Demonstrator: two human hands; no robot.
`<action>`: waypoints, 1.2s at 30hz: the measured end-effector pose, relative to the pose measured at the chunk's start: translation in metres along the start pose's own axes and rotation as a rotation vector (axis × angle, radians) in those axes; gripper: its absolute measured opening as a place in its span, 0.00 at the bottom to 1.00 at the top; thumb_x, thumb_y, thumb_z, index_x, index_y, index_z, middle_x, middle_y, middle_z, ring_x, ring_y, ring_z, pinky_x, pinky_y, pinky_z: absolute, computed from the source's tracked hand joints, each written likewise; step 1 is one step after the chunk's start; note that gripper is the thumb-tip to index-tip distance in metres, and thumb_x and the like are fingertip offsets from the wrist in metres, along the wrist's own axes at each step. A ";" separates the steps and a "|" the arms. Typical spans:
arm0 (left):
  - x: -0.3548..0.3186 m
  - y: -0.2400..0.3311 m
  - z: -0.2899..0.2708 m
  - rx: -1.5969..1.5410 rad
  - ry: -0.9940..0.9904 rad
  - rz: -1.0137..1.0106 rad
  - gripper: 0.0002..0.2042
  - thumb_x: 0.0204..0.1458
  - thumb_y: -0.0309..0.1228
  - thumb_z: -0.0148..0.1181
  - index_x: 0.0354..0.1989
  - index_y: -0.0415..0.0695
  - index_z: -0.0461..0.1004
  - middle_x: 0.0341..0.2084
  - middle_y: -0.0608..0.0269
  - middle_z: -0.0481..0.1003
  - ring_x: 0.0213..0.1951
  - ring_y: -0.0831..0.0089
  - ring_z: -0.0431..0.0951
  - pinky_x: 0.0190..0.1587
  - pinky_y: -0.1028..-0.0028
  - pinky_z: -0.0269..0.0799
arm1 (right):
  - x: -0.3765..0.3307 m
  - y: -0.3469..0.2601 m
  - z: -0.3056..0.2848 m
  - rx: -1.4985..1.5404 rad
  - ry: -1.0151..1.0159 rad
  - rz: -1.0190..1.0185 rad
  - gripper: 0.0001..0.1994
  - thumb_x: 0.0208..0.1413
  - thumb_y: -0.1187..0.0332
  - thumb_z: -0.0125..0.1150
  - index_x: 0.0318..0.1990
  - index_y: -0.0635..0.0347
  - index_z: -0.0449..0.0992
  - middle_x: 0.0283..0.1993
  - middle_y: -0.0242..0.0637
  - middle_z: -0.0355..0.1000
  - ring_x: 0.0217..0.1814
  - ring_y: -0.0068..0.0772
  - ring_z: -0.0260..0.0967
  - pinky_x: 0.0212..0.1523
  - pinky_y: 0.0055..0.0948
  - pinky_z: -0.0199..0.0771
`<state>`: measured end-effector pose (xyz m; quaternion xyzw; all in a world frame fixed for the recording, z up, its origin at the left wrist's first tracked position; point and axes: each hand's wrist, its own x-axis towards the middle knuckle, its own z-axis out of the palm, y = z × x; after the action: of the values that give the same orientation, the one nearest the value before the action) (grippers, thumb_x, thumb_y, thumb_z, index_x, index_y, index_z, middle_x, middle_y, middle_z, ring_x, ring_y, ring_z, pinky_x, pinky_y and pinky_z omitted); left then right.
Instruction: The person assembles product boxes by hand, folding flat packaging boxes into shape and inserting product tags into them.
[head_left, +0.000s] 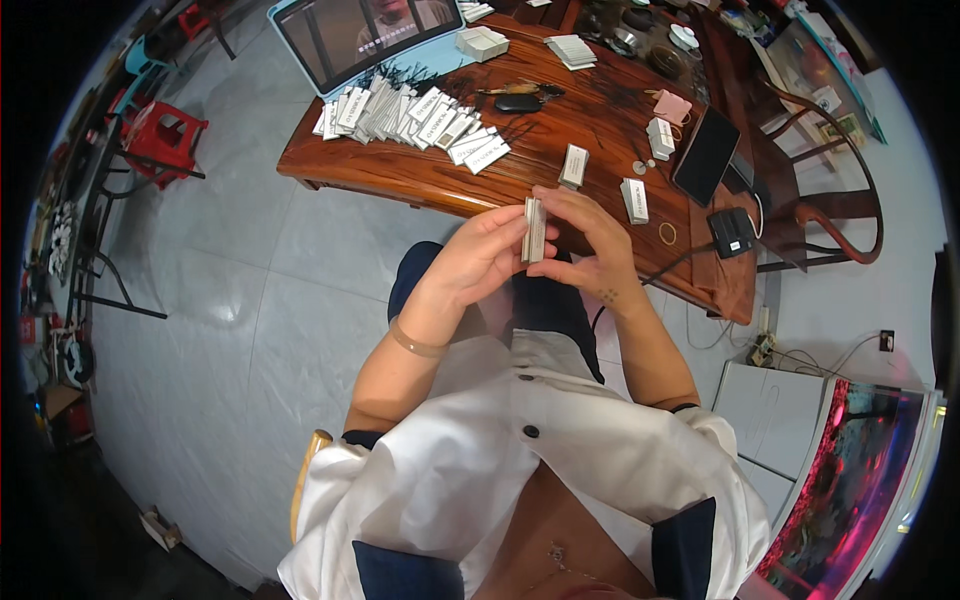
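Observation:
In front of my lap, just off the table's near edge, a small stack of white paper tags (535, 232) stands on edge between my hands. My left hand (478, 250) pinches its left side between thumb and fingers. Around the far and near ends of the stack curve the fingers and thumb of my right hand (597, 243). A heap of loose white tags (400, 115) with black strings spreads over the table's left part. Two neat bundles lie closer to my hands: a tag bundle (573, 165) just beyond them and another bundle (635, 200) to the right.
The brown wooden table (540, 130) also bears a tablet in a light blue case (365, 45), keys with a black fob (518, 102), a dark phone (706, 155), a black charger (731, 232) and a rubber band (668, 234). A wooden chair (870, 190) stands at right, a red stool (165, 140) at left.

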<state>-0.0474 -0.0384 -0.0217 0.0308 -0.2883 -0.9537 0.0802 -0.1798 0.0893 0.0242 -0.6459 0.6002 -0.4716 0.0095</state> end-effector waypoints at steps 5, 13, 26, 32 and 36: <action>-0.001 0.001 0.005 -0.027 0.137 0.006 0.13 0.62 0.32 0.48 0.49 0.35 0.69 0.38 0.52 0.76 0.39 0.64 0.79 0.43 0.67 0.77 | -0.001 0.002 -0.001 0.079 -0.036 0.046 0.34 0.32 0.64 0.77 0.53 0.57 0.72 0.56 0.39 0.71 0.59 0.43 0.67 0.59 0.38 0.65; -0.003 -0.008 0.002 0.200 0.387 0.123 0.07 0.59 0.28 0.52 0.38 0.36 0.72 0.34 0.51 0.77 0.32 0.65 0.81 0.34 0.70 0.81 | 0.026 0.050 -0.026 -0.543 -0.020 0.231 0.29 0.41 0.61 0.71 0.52 0.59 0.71 0.52 0.42 0.71 0.56 0.45 0.66 0.58 0.39 0.61; -0.007 -0.013 0.005 0.186 0.290 0.119 0.05 0.61 0.26 0.46 0.44 0.42 0.61 0.31 0.56 0.73 0.29 0.70 0.76 0.36 0.69 0.78 | 0.009 0.061 -0.058 -0.556 -0.067 0.264 0.27 0.44 0.64 0.70 0.53 0.60 0.71 0.53 0.44 0.71 0.56 0.47 0.67 0.57 0.38 0.64; -0.009 -0.010 0.005 0.249 0.303 0.107 0.04 0.61 0.27 0.46 0.42 0.43 0.62 0.30 0.58 0.72 0.29 0.75 0.74 0.34 0.70 0.77 | -0.008 0.070 -0.111 -0.594 -0.157 0.301 0.20 0.43 0.68 0.68 0.47 0.58 0.74 0.50 0.42 0.73 0.56 0.45 0.67 0.57 0.40 0.62; -0.009 -0.013 0.007 0.230 0.288 0.101 0.04 0.61 0.27 0.47 0.41 0.42 0.63 0.30 0.58 0.73 0.29 0.74 0.74 0.35 0.71 0.77 | -0.011 0.066 -0.119 -0.515 -0.293 0.344 0.25 0.37 0.69 0.72 0.47 0.58 0.74 0.52 0.42 0.72 0.57 0.46 0.66 0.57 0.39 0.62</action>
<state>-0.0414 -0.0223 -0.0231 0.1612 -0.3819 -0.8951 0.1642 -0.3023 0.1452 0.0458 -0.5772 0.7920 -0.1985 0.0115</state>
